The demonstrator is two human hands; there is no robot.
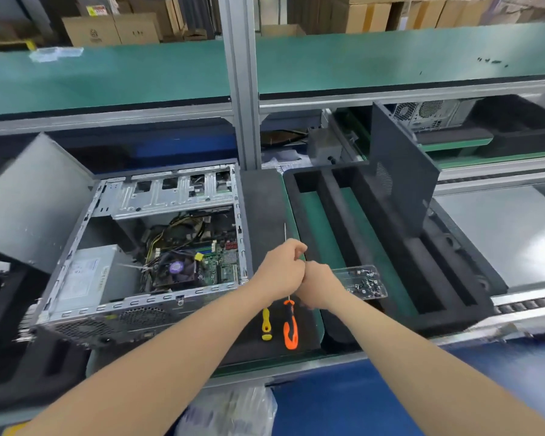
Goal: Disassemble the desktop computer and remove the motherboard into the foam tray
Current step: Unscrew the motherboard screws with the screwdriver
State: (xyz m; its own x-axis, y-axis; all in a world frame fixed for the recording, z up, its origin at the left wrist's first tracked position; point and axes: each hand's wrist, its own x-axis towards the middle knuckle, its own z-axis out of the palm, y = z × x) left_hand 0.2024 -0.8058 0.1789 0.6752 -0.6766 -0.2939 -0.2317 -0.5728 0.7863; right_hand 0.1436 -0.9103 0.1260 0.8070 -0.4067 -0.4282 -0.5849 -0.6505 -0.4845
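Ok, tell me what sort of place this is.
Likely a factory teardown line for computers: a long green belt, stacked cartons behind it, and an open PC case beside a foam tray.

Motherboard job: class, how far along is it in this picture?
Done: the case lies open; screws sit in the clear box. In hand: the left hand and right hand meet, fingers curled; what they hold is hidden. Left: the motherboard sits cabled inside; the foam tray holds no board.
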